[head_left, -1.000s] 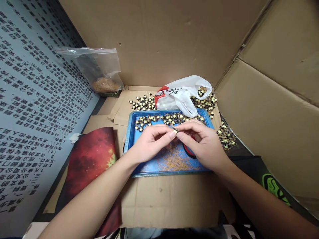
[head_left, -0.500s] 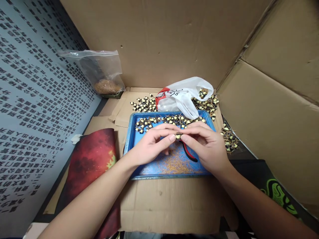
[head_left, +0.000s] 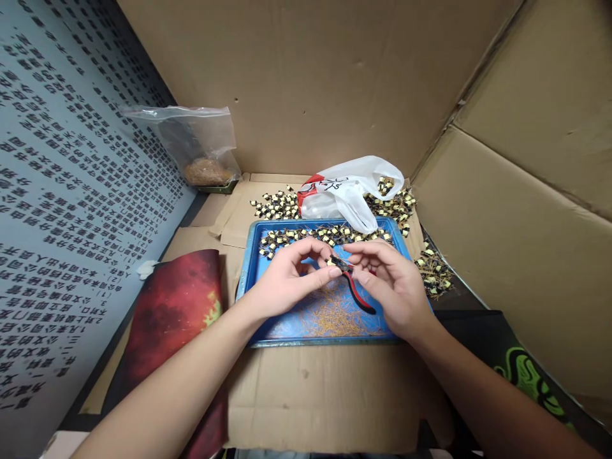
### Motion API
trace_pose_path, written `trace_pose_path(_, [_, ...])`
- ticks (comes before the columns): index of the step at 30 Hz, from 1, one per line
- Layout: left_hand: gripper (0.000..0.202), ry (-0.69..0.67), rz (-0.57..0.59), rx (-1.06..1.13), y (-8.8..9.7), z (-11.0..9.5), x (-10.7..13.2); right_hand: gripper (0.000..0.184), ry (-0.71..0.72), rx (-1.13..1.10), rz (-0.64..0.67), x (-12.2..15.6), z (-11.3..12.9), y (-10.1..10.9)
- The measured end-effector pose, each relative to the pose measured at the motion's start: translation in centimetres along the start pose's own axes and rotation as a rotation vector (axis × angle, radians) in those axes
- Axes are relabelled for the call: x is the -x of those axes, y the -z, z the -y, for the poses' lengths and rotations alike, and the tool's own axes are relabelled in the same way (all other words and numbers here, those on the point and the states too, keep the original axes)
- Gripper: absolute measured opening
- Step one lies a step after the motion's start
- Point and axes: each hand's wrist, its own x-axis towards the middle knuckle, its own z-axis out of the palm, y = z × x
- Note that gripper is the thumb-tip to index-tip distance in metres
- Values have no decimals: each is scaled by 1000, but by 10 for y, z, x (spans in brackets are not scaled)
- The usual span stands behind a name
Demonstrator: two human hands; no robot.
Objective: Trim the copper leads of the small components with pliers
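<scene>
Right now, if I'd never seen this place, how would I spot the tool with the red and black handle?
Find the blue tray on the cardboard. Within its outline, look between the left hand and the right hand, beside the scattered orange-brown slivers. The curved handle is the only red thing inside the tray's rim, turning black at its near end.

A white bag [head_left: 351,191] obstructs passage behind the tray [head_left: 287,322].
</scene>
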Motion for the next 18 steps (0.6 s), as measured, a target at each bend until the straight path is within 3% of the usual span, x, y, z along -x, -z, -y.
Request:
trace_pose_path(8, [16,-89,1,-256,-2,-4,0,14,143,221,-46,-4,7,-7])
trace_pose_path(13, [28,-45,-57,-150,-3,-2,0,11,251,289,-86,-4,8,-7])
trace_pose_path(18, [25,-66,-70,-134,-3,-2,1,12,296,337,-98,-4,8,-6])
